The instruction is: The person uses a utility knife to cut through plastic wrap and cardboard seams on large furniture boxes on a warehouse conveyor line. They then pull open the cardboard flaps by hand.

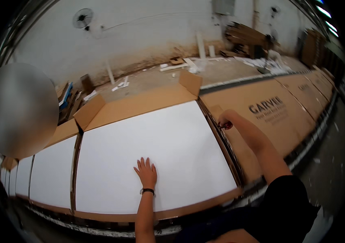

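Observation:
My left hand lies flat with fingers spread on a large white sheet. The sheet fills the top of an open cardboard box, whose far flaps stand raised. A dark band is round my left wrist. Out to the right, my right hand is closed, with a small dark and reddish thing showing at its fingers; its kind is too small to tell. That hand is over the gap between the open box and a closed printed carton.
Closed cartons run on to the right along a conveyor. More open boxes with white tops stand to the left, partly behind a blurred patch. Beyond lie scraps of paper and stacked cardboard by the wall, where a fan hangs.

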`<state>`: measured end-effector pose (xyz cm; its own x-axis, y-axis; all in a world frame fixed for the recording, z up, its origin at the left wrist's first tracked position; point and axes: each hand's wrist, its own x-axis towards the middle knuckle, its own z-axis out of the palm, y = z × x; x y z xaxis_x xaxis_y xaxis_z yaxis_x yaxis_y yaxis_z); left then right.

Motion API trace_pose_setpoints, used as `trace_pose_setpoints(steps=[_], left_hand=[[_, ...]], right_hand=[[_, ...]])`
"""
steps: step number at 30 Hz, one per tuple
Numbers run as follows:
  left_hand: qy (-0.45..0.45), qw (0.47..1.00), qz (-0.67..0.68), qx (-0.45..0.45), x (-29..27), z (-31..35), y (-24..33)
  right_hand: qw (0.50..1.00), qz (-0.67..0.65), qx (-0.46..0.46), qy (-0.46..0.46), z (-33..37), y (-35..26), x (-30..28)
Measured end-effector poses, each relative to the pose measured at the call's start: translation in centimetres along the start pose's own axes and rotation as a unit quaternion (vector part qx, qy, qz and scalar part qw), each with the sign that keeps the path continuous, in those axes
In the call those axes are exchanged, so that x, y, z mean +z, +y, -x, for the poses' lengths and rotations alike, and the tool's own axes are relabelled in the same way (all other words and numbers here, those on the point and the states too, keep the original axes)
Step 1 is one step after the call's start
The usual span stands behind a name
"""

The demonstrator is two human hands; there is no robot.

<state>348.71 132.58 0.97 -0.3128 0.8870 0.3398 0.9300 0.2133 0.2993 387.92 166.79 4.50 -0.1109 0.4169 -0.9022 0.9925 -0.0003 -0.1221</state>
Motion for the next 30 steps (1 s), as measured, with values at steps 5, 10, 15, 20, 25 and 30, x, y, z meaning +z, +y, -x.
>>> trace_pose_setpoints(steps=[5, 10, 15, 20, 25, 30], left_hand=[[-0.031, 0.999, -0.032, -0.018, 0.8, 0.5, -1.7], [-0.048, 0.998, -0.012, 0.037, 0.7, -0.1, 0.0], [-0.071, 0.997, -0.009, 0.039, 0.1, 1.2, -1.0], [-0.103, 0.978, 0.061, 0.173, 2.2, 2.2, 5.7], [-0.1, 0.872, 0.201, 0.435, 1.5, 7.4, 22.1], [-0.156, 0.839, 0.148, 0.499, 4.7, 11.4, 26.6]], right_hand=[[0.97, 0.073, 0.048, 0.226, 16.5, -3.2, 16.1], [0.886, 0.155, -0.04, 0.435, 19.4, 4.5, 29.9], [0.922, 0.025, -0.015, 0.385, 27.9, 6.8, 38.9], [0.843, 0.04, -0.005, 0.537, 23.8, 7.8, 45.6], [0.815, -0.034, 0.007, 0.578, 21.3, 7.6, 48.7], [0.802, -0.059, 0.006, 0.595, 17.5, 8.2, 53.2]])
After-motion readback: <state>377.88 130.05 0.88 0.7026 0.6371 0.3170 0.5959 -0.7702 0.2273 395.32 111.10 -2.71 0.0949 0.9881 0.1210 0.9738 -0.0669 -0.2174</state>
